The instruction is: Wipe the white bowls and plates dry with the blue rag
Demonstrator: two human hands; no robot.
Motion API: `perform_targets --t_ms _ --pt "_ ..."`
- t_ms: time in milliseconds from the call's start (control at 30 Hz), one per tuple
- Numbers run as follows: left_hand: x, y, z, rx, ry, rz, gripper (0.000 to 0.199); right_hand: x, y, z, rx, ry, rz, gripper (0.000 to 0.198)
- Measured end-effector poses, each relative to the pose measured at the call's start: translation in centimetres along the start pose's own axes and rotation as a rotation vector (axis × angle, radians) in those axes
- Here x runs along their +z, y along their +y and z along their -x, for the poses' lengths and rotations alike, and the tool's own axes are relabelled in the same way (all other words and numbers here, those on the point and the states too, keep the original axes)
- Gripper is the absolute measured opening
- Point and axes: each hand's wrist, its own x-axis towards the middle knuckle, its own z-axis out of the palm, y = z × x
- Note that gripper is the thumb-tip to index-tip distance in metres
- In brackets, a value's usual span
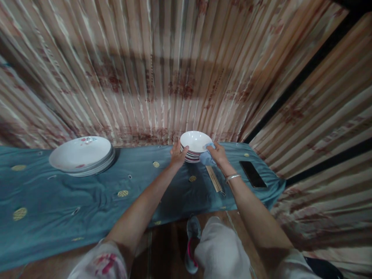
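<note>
A patterned sleeve (pixel 101 265) was nearest, lower left. Left hand (pixel 178 154) gripped the left side of the bowl stack (pixel 195 142), thumb at the rim; right hand (pixel 217 154) pinched a blue cloth (pixel 207 158) against its right side. Stack sat on the teal tablecloth (pixel 174 193) by the curtain (pixel 174 77), thin sticks (pixel 214 179) just beside. Good cloth work probably called for a steady left hold, light pressure and a level stack.

Dim light, broad shadow on curtain (pixel 168 73), glint in bowl (pixel 196 142), stretched edges
</note>
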Motion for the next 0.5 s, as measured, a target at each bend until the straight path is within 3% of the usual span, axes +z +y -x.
perform_targets --t_ms 333,500 --pt "0.33 0.14 0.08 0.011 -0.012 -0.005 0.061 -0.60 0.22 -0.85 0.011 -0.036 0.077 0.037" --pt "0.45 0.17 -0.04 -0.029 0.009 0.096 0.063 -1.00 -0.50 -0.30 -0.018 -0.038 0.162 0.040"
